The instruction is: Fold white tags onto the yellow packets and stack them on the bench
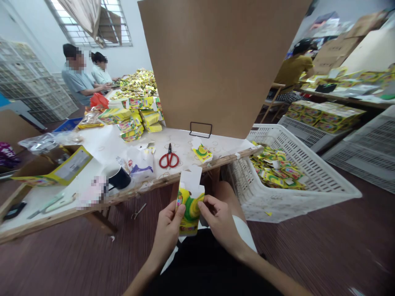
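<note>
Over my lap I hold a small yellow and green printed carton [190, 211] upright, its white top flaps standing up. My left hand [169, 220] grips its left side, thumb on the front face. On its right edge my right hand [218, 213] pinches the carton between thumb and fingers. Whether anything is inside the carton I cannot tell. Just beyond, at the table edge, lies another small yellow carton [203, 152] with a white flap raised. Red-handled scissors [169, 158] rest to its left on the white tabletop [182, 142].
A white plastic crate [296, 201] holding many flat yellow cartons stands at my right. A tall brown board [216, 65] rises behind the table. Leftward are a dark mug [119, 179], an open yellow box [72, 166] and stacked cartons [132, 123]. Two people work at the far left, one at the right.
</note>
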Demonstrator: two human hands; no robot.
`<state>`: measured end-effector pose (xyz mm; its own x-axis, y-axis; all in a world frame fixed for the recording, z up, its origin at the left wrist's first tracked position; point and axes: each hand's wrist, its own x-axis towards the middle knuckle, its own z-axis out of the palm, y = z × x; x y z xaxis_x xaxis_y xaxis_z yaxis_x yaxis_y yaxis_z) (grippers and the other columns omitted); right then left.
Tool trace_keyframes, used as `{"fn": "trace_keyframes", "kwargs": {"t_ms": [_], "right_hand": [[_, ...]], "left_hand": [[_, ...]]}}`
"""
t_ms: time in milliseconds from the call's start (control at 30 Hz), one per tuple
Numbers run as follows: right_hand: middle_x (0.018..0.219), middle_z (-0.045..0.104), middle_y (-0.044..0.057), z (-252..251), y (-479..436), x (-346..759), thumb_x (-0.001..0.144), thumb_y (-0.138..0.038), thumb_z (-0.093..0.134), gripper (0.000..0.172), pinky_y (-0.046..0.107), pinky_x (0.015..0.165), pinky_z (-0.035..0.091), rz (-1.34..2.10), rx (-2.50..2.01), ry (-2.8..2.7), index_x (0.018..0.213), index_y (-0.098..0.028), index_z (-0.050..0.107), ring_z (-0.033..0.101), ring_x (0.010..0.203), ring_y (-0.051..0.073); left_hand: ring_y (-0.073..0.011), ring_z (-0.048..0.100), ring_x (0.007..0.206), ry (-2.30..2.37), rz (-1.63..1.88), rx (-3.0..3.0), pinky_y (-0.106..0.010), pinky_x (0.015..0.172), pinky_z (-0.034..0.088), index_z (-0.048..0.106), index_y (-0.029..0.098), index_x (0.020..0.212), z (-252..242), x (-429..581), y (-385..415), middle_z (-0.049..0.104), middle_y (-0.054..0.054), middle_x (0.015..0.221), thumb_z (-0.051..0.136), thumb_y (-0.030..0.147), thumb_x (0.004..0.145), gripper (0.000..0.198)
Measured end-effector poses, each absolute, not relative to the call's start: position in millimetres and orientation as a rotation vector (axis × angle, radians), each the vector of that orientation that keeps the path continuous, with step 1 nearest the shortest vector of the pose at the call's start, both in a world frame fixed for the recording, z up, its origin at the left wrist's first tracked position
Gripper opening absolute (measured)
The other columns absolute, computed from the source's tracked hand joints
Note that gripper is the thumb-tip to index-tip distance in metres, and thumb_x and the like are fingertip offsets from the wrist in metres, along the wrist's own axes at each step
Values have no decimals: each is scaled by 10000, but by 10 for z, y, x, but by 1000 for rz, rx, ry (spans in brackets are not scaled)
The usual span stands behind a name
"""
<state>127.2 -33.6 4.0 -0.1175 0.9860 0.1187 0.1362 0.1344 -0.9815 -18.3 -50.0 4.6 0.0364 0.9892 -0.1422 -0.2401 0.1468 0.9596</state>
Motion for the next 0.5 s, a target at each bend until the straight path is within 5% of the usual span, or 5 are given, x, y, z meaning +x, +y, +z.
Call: {"fn": "trace_keyframes", "kwargs": {"t_ms": [133,267,500], "right_hand": [[731,596,18,29,-325,1320,857,-295,526,140,231,563,469,968,-1189,-1535,900,-183,598,545,621,139],[968,613,51,88,-324,1409,859,-263,534,396,255,634,521,1049,-1014,-1574,1243,-232,444,604,737,152],[1051,643,46,163,-302,1530,862,-236,547,419,271,744,534,1252,-857,-1656,1267,-248,442,641,891,166]], "left_hand": [[-208,652,862,1199,1329,1098,-301,782,495,451,231,1175,138,-195,-508,674,-24,865,685,218,748,487],[-229,645,932,1022,1251,1096,-324,803,493,335,253,1261,226,-222,-538,670,-61,966,640,212,783,568],[-234,638,935,899,1025,1133,-317,801,480,297,267,1329,266,-357,-562,661,-89,1036,570,218,845,558]]}}
